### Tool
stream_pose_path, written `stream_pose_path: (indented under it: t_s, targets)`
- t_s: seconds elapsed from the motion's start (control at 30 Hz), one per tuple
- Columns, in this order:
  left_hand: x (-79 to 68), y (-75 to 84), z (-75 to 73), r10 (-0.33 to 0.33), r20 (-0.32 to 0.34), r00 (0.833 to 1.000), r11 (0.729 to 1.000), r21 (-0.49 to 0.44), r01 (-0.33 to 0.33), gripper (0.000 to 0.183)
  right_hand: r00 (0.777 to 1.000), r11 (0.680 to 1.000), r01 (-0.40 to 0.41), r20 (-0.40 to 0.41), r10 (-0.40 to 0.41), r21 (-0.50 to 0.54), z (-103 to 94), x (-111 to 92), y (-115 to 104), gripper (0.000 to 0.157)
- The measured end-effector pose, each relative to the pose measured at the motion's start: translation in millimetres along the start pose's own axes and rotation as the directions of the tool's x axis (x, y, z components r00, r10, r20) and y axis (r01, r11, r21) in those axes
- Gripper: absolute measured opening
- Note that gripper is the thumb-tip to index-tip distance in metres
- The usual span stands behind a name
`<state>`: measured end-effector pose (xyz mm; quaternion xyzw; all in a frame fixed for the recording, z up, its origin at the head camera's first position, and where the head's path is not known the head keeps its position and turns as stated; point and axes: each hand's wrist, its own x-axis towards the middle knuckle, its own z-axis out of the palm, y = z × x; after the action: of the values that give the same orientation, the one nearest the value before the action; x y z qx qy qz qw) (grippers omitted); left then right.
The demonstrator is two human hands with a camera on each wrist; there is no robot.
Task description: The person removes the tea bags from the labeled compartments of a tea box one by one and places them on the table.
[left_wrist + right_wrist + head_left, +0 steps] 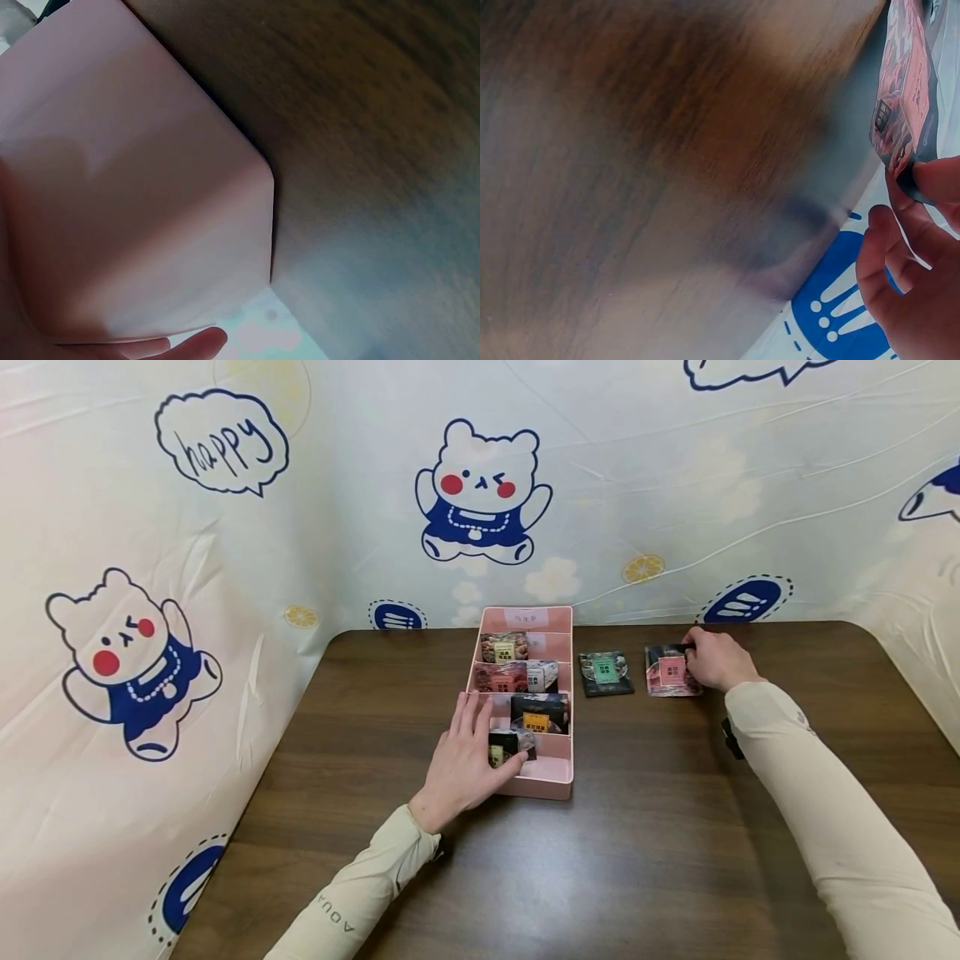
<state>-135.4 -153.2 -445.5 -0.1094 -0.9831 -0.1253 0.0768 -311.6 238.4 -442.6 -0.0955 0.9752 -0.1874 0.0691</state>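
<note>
In the head view my right hand pinches the right edge of a dark sachet with a pink label. The right wrist view shows the thumb and a finger on a corner of that sachet, which is tilted there. My left hand rests over the front left of a pink divided box, fingers extended along its left rim and thumb over the front compartment. A black sachet with a yellow-green label is partly hidden under this hand. In the left wrist view, the box wall fills the left side.
A dark sachet with a green label lies on the brown table, between the box and my right hand. More sachets stand in the box's compartments, among them an orange-labelled one. A printed curtain hangs behind the table.
</note>
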Motion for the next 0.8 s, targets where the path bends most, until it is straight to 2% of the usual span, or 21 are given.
stream_pose_path:
  t_s: [0.8]
  targets:
    - [-0.6, 0.8, -1.1, 0.0, -0.005, 1.0, 1.0, 0.008, 0.0, 0.093, 1.0, 1.0, -0.012, 0.006, 0.012, -0.014, 4.4, 3.6, 4.8, 0.035]
